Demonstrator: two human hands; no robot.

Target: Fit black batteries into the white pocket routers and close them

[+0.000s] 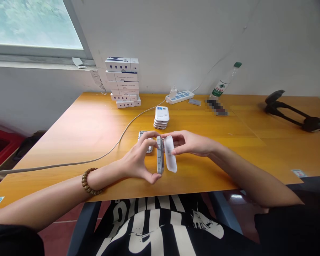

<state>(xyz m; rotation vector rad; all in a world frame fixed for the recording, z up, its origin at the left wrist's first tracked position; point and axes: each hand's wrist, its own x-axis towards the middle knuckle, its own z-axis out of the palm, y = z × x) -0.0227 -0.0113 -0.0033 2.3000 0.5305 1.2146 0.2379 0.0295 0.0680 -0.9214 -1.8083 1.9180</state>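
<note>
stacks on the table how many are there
2: a tall stack of white boxes at the back left by the wall, and a short stack of white flat cases near the middle of the table.

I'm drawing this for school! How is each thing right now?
left hand: closed around slim grey device
slim grey device: held on edge
right hand: pinching white cover
white cover: held upright
white box stack: piled high, uneven
plastic bottle: capped
</note>
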